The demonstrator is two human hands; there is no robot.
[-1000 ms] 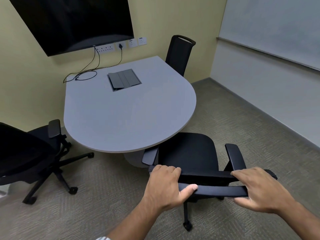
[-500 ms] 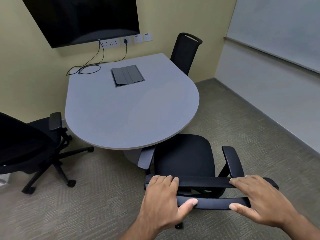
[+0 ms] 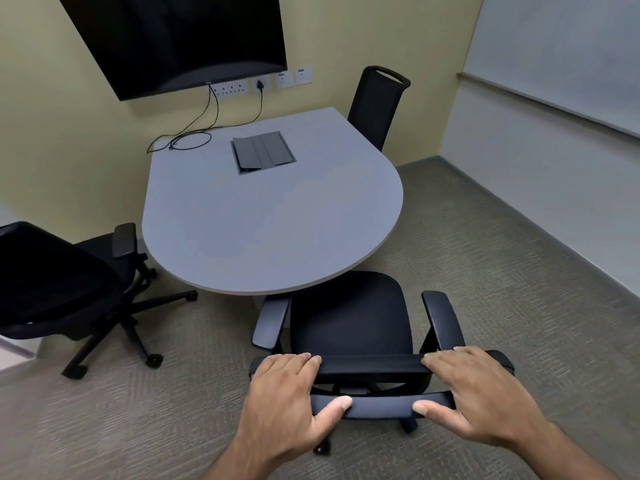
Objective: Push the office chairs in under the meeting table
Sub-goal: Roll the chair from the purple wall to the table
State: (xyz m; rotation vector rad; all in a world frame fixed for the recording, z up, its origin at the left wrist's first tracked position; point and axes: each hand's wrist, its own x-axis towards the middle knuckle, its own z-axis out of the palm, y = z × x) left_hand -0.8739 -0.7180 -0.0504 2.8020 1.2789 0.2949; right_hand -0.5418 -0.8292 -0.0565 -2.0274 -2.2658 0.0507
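Under table [image 3: 270, 230], chair [image 3: 349, 320] front hidden

Both hands clamped on the chair backrest

The left hand [image 3: 287, 396] wraps the left end of the backrest top bar [image 3: 370, 363], fingers over it, thumb on the lower bar; the right hand [image 3: 481, 396] mirrors it at the right end, forearms reaching forward.

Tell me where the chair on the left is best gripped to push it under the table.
Grip the top edge of the left chair's backrest with both hands, coming from behind it, at the picture's left edge. The seat and armrest point toward the table, so a push from the back should roll it straight in. The wheels sit free on the carpet.
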